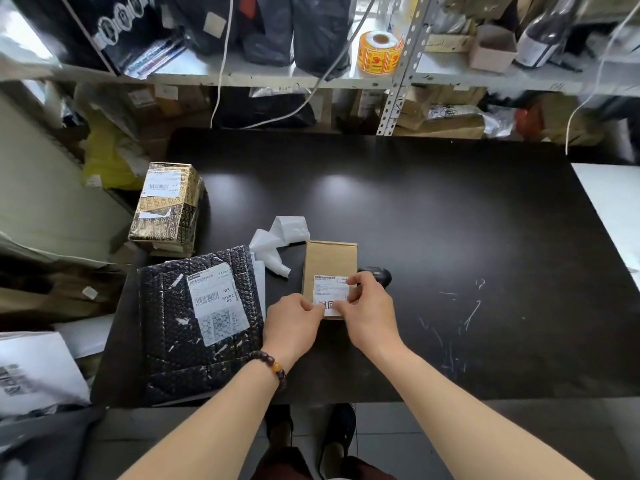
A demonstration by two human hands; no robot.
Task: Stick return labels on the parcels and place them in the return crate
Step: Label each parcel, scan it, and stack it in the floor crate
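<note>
A small brown cardboard parcel [329, 261] lies on the black table [433, 220]. A white return label [329, 292] sits on its near end. My left hand [294, 323] pinches the label's lower left corner. My right hand [367, 306] pinches its right edge between thumb and fingers. To the left lies a black bubble-wrap parcel [194, 323] with a white label stuck on it. Further back left stands a gold and black taped box [166, 209], also labelled.
Curled white backing strips [277, 240] lie just behind the black parcel. A small dark object [377, 273] sits behind my right hand. An orange sticker roll [379, 51] stands on the shelf behind the table. White bags [31, 372] and cartons crowd the left side.
</note>
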